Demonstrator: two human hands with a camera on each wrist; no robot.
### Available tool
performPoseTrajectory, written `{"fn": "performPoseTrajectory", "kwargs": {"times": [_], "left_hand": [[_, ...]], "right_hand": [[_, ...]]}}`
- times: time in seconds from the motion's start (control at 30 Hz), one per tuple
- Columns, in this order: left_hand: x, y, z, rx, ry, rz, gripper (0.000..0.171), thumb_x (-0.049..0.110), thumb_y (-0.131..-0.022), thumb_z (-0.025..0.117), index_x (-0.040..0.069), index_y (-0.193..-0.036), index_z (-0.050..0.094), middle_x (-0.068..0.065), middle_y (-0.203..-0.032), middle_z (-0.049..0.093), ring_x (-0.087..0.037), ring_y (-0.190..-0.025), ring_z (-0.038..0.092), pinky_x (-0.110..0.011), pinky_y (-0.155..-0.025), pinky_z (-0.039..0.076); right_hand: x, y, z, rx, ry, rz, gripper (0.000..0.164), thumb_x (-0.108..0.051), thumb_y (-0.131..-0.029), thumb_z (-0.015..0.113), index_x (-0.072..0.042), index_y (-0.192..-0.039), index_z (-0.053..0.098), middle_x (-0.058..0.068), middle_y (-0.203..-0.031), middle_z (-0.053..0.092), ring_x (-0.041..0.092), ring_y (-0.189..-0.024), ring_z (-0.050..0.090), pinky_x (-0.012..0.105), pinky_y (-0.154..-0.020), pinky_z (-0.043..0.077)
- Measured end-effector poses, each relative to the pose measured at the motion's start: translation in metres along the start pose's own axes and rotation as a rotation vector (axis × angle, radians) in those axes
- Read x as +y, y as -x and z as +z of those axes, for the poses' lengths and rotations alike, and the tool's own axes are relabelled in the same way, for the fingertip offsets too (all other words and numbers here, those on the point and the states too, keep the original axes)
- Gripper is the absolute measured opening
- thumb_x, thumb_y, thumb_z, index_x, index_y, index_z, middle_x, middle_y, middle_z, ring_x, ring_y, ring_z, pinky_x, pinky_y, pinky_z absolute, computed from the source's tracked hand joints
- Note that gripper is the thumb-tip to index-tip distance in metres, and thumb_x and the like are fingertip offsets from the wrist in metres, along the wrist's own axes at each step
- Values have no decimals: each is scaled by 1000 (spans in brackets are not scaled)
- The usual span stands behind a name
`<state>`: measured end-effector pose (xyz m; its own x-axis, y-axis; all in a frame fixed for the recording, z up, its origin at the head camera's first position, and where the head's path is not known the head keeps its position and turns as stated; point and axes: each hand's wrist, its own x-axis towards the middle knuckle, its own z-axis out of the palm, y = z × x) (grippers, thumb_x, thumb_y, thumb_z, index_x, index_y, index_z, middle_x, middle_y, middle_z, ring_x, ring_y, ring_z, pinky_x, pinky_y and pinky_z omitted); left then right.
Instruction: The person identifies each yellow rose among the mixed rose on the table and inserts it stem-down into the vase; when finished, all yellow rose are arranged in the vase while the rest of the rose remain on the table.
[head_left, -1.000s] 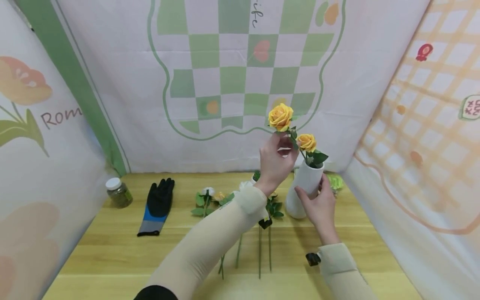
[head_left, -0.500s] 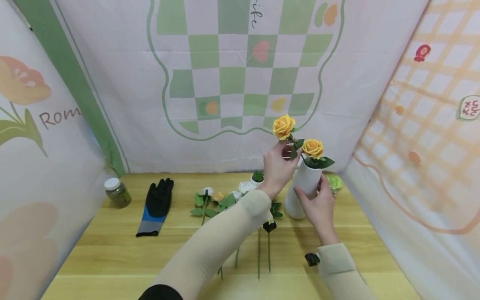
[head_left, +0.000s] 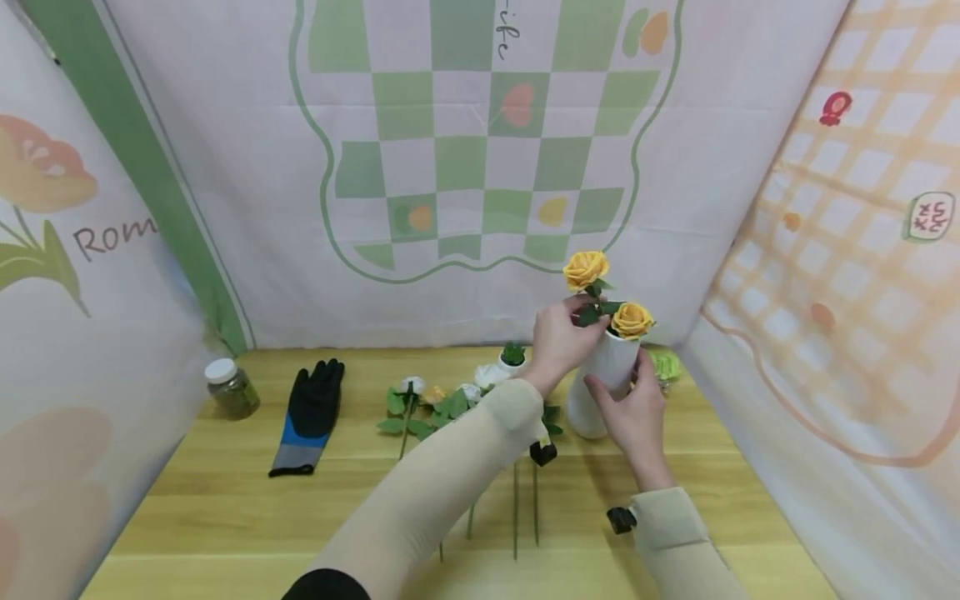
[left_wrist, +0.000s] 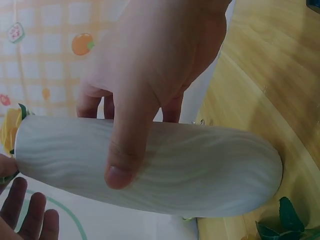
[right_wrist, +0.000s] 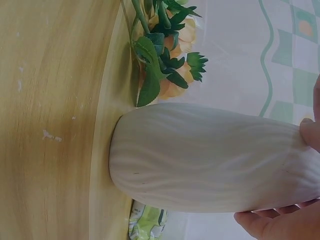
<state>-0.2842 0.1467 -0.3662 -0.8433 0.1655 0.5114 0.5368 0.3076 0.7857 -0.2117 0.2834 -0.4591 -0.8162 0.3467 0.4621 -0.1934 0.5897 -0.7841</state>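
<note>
My right hand (head_left: 636, 425) grips a white ribbed vase (head_left: 588, 408) round its middle, with the thumb across its side in the left wrist view. The vase (right_wrist: 195, 160) stands upright on the table. At its mouth, my left hand (head_left: 562, 343) pinches the leafy stem of a yellow artificial rose (head_left: 586, 270), whose bloom rises above the fingers. Another yellow rose (head_left: 632, 320) sits low in the vase, its bloom right at the rim. Both stems' lower ends are hidden. In the left wrist view, the left hand's fingers (left_wrist: 37, 215) show near the rim.
White roses (head_left: 489, 375) and a yellow one lie on the wooden table, partly behind the left sleeve, stems toward the front. Behind them stands a small potted succulent (head_left: 513, 356). A black-and-blue glove (head_left: 313, 404) and a lidded jar (head_left: 234, 392) are at left. Green packaging (head_left: 663, 364) lies behind the vase.
The left hand has lowered the pinched rose toward the vase mouth and slightly right. The other rose has sunk lower at the rim. The right hand keeps hold of the vase.
</note>
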Motion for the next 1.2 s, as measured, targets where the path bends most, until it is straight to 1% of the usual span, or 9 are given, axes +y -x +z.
{"fn": "performPoseTrajectory", "kwargs": {"times": [0.23, 0.4, 0.53, 0.67, 0.83, 0.93, 1.03, 1.13, 1.2], "left_hand": [[-6, 4, -8, -139, 143, -109, 38, 31, -98, 83, 23, -134, 77, 3, -118, 79, -5, -96, 73, -20, -73, 59], [-12, 10, -18, -202, 194, -141, 49, 37, -96, 84, 28, -142, 72, 7, -126, 75, -7, -103, 72, -24, -79, 61], [-26, 16, -28, -239, 205, -152, 56, 40, -95, 85, 26, -147, 68, 5, -129, 75, -9, -107, 71, -27, -83, 61], [-43, 22, -41, -264, 201, -164, 60, 39, -95, 86, 24, -150, 66, 5, -126, 76, -12, -108, 71, -28, -85, 61], [-60, 33, -61, -264, 133, -175, 60, 37, -95, 86, 24, -150, 66, 6, -124, 76, -18, -110, 72, -30, -88, 61], [-71, 39, -73, -261, 96, -182, 58, 31, -97, 85, 20, -150, 65, 1, -125, 76, -20, -108, 73, -31, -87, 62], [-82, 45, -87, -272, 41, -221, 57, 29, -98, 84, 17, -150, 64, -5, -124, 76, -20, -103, 74, -33, -82, 63], [-93, 52, -100, -311, -106, -261, 47, 32, -99, 82, 13, -141, 71, -3, -112, 77, -14, -92, 72, -30, -75, 62], [-100, 57, -106, -367, -246, -270, 32, 34, -99, 82, 10, -121, 78, 3, -94, 74, -9, -77, 67, -27, -66, 57]], "right_hand": [[0, -1, 2, 3, -8, 2, 86, -26, -93, 88, -2, -161, 40, 26, -151, 55, 47, -137, 55, 68, -108, 48], [1, -2, 3, -4, -18, 3, 86, -27, -93, 87, -3, -161, 40, 26, -152, 54, 47, -138, 54, 68, -109, 48], [3, -2, 4, -1, -12, 14, 87, -24, -93, 88, -3, -162, 39, 26, -154, 53, 47, -138, 54, 68, -109, 48], [3, -1, 3, -6, -8, 31, 88, -22, -93, 88, -4, -163, 38, 26, -155, 53, 46, -139, 54, 68, -109, 48], [3, -1, 2, -5, -22, 37, 89, -22, -93, 88, -3, -163, 37, 26, -155, 52, 46, -139, 53, 67, -110, 48], [3, -1, 2, -4, -19, 38, 88, -22, -93, 88, -3, -163, 37, 26, -155, 52, 46, -139, 53, 67, -110, 48], [3, -1, 2, -6, -12, 38, 88, -21, -93, 88, -3, -163, 37, 26, -155, 52, 47, -139, 53, 67, -110, 48], [3, -2, 3, -6, -4, 35, 88, -21, -93, 88, -3, -163, 38, 26, -154, 52, 47, -139, 53, 66, -110, 48], [3, -3, 4, -3, 0, 29, 87, -20, -93, 88, -3, -162, 38, 26, -153, 53, 47, -138, 54, 66, -109, 49]]}}
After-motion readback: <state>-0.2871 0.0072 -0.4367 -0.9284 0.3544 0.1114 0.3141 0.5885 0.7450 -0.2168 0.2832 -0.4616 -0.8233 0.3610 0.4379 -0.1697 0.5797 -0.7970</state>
